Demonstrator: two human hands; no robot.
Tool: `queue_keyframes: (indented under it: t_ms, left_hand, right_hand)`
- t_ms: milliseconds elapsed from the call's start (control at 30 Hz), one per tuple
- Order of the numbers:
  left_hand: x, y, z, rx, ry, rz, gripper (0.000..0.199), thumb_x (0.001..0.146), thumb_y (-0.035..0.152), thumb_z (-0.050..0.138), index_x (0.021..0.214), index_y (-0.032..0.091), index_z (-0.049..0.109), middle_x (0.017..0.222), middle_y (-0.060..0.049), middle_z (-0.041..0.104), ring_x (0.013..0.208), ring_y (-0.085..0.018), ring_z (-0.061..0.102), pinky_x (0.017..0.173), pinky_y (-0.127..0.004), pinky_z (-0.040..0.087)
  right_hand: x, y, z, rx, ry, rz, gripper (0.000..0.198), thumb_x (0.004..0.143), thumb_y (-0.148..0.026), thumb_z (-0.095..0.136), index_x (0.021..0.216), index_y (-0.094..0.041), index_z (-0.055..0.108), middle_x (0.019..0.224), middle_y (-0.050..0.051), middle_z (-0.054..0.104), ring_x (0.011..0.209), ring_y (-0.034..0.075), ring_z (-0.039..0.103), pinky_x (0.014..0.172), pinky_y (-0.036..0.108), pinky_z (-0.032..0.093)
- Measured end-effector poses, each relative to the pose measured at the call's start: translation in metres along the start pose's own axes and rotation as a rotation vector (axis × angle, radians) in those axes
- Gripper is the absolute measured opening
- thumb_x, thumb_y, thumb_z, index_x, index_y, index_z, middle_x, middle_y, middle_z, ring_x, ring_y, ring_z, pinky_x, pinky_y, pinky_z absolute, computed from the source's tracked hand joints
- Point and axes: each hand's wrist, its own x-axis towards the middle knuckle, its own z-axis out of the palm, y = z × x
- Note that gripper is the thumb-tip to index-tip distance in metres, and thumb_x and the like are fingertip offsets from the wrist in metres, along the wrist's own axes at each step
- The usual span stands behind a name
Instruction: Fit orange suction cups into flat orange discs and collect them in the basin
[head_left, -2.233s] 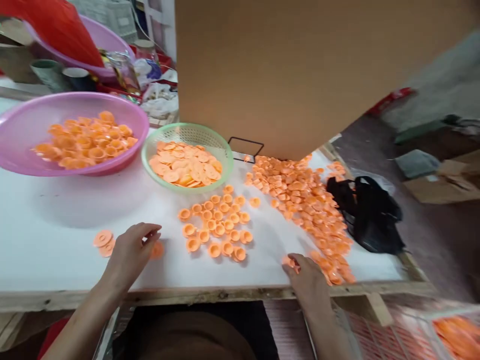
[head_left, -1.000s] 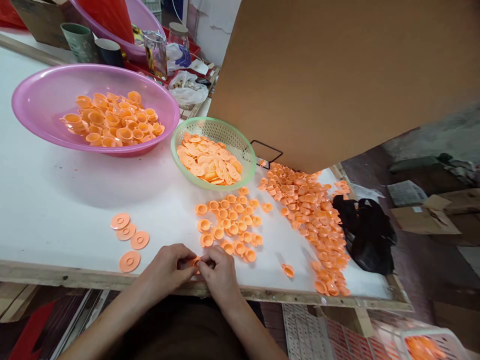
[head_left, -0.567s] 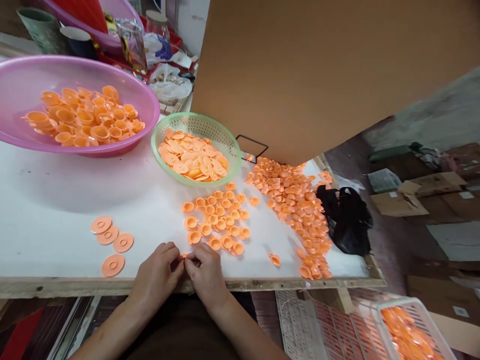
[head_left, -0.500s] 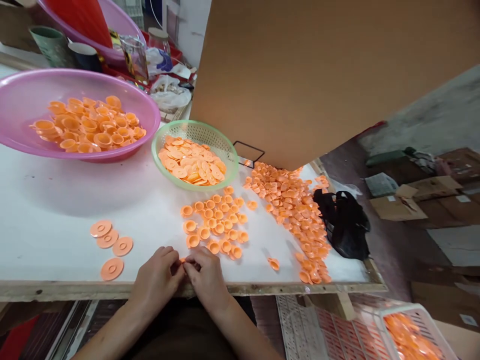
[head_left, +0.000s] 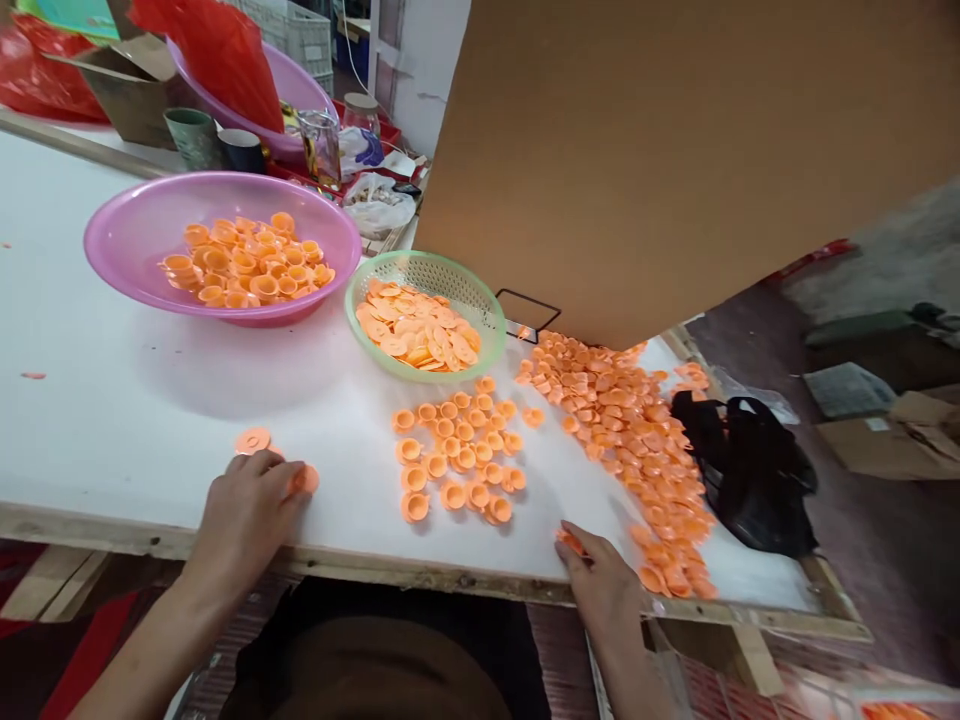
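My left hand is low over the left part of the white table, its fingers curled and closed at an orange disc. Another flat disc with a raised ring lies just beyond the knuckles; the hand partly covers the discs around it. Near the front edge, my right hand pinches a small orange cup-shaped piece between thumb and fingers. Between the hands, several orange cups stand grouped with their mouths up. A large heap of similar pieces spreads beyond my right hand.
A pink basin of orange cups and a green colander of discs stand behind. A big cardboard sheet rises at the back right. A black bag lies at the right edge. Wooden battens edge the table.
My hands were together at the front edge, fingering a small orange piece. Now they are apart, the left at the discs and the right near the heap. The view has shifted left.
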Motion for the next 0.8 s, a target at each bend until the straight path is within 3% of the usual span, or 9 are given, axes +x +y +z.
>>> queue_keyframes:
  t_ms: [100, 200, 300, 367, 533, 800]
  left_hand:
    - [-0.004, 0.038, 0.013, -0.135, -0.14, 0.134, 0.02, 0.084, 0.024, 0.053, 0.089, 0.026, 0.072, 0.098, -0.005, 0.062, 0.092, -0.023, 0.054, 0.08, -0.035, 0.04]
    - [-0.009, 0.064, 0.023, -0.259, -0.255, 0.191, 0.021, 0.084, 0.017, 0.053, 0.093, 0.025, 0.071, 0.098, -0.004, 0.061, 0.09, -0.02, 0.054, 0.081, -0.034, 0.04]
    - [-0.011, 0.062, 0.027, -0.339, -0.274, 0.202, 0.017, 0.084, 0.02, 0.057, 0.095, 0.023, 0.069, 0.097, -0.005, 0.059, 0.09, -0.019, 0.053, 0.08, -0.032, 0.04]
    - [-0.009, 0.055, 0.027, -0.369, -0.291, 0.213, 0.015, 0.083, 0.022, 0.06, 0.095, 0.023, 0.069, 0.096, -0.004, 0.059, 0.089, -0.019, 0.053, 0.079, -0.031, 0.041]
    - [-0.002, 0.056, 0.02, -0.327, -0.349, 0.242, 0.014, 0.083, 0.016, 0.059, 0.092, 0.022, 0.068, 0.092, -0.004, 0.06, 0.089, -0.02, 0.052, 0.078, -0.032, 0.039]
    - [-0.006, 0.065, 0.026, -0.41, -0.377, 0.257, 0.018, 0.089, 0.016, 0.051, 0.092, 0.02, 0.068, 0.089, -0.005, 0.058, 0.086, -0.017, 0.053, 0.074, -0.029, 0.04]
  right_hand:
    - [-0.016, -0.061, 0.003, 0.33, -0.176, 0.15, 0.038, 0.062, -0.045, 0.073, 0.089, -0.019, 0.073, 0.084, 0.007, 0.071, 0.07, 0.022, 0.065, 0.068, 0.035, 0.054]
    - [-0.038, -0.126, 0.016, 0.622, -0.455, 0.044, 0.027, 0.057, -0.031, 0.08, 0.081, -0.02, 0.074, 0.086, 0.004, 0.069, 0.075, 0.019, 0.064, 0.065, 0.028, 0.053]
    - [-0.057, -0.167, 0.042, 0.742, -0.649, -0.061, 0.018, 0.063, -0.017, 0.074, 0.081, -0.021, 0.076, 0.088, 0.004, 0.066, 0.078, 0.017, 0.064, 0.066, 0.025, 0.053]
    - [-0.063, -0.178, 0.061, 0.681, -0.643, -0.112, 0.023, 0.069, -0.008, 0.062, 0.084, -0.021, 0.075, 0.085, 0.003, 0.066, 0.075, 0.015, 0.063, 0.068, 0.026, 0.052]
    - [-0.06, -0.183, 0.084, 0.347, -0.421, -0.302, 0.023, 0.079, -0.005, 0.05, 0.081, -0.018, 0.069, 0.079, 0.003, 0.066, 0.077, 0.017, 0.06, 0.074, 0.029, 0.045]
    - [-0.054, -0.193, 0.096, 0.313, -0.505, -0.196, 0.013, 0.075, -0.009, 0.057, 0.066, -0.018, 0.061, 0.063, 0.0, 0.061, 0.062, 0.012, 0.055, 0.061, 0.023, 0.038]
